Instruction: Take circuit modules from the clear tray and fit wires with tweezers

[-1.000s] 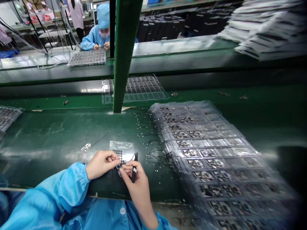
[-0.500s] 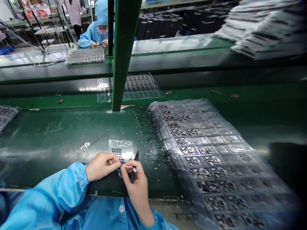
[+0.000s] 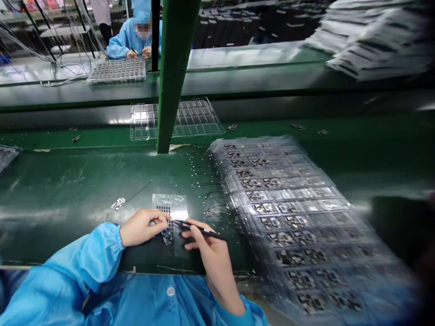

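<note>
My left hand (image 3: 144, 226) is closed in a pinch on a small circuit board (image 3: 166, 237), partly hidden by the fingers. In my right hand (image 3: 209, 246) is a pair of black tweezers (image 3: 200, 230), tips pointing left, close to my left fingertips. Whether the tips grip anything is too small to tell. Beneath both hands lies a clear sheet (image 3: 178, 206) with rows of small black square pieces (image 3: 163, 209). Left of the sheet, another circuit board (image 3: 118, 203) with a thin black wire rests on the green bench.
Stacked clear trays (image 3: 299, 203) of circuit boards fill the right side, with thin wires poking from their left edge. A green post (image 3: 175, 77) rises ahead, in front of a clear compartment tray (image 3: 197, 117). Across the bench sits a co-worker (image 3: 124, 43) in blue.
My right hand has shifted right and turned the tweezers from upright to lying leftward, tips at my left fingers. The left hand still pinches the circuit board. The view has shifted slightly.
</note>
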Demonstrator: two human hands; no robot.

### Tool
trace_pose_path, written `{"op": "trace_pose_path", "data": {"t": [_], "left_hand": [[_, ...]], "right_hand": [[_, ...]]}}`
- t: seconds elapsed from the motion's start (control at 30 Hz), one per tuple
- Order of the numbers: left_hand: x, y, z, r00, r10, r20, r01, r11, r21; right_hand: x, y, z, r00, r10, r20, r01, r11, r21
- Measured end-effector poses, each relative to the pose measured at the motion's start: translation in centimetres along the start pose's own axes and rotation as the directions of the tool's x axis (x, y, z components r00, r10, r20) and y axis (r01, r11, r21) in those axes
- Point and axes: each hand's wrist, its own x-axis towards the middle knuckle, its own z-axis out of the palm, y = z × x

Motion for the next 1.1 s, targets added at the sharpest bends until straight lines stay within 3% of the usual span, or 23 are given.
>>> {"op": "trace_pose_path", "data": {"t": [0.17, 0.4, 0.9, 1.1], "left_hand": [[0.2, -0.1, 0.0, 1.0, 0.003, -0.006, -0.003, 1.0, 0.004], [0.1, 0.0, -0.1, 1.0, 0.014, -0.001, -0.014, 1.0, -0.016], [0.1, 0.0, 0.1, 1.0, -0.023, -0.006, 0.023, 0.999, -0.029], [0.3, -0.1, 0.1, 0.999, -0.037, -0.013, 0.037, 0.999, -0.035]], "right_hand": [[1.3, -0.6, 1.1, 0.99, -0.112, -0.082, 0.098, 0.983, -0.157], [1.4, 0.1, 1.0, 0.983, -0.16, -0.092, 0.124, 0.941, -0.315], [1.2, 0.3, 1.0, 0.982, -0.168, -0.082, 0.136, 0.943, -0.305], [1.5, -0.3, 0.9, 0.986, -0.132, -0.101, 0.125, 0.989, -0.073]]}}
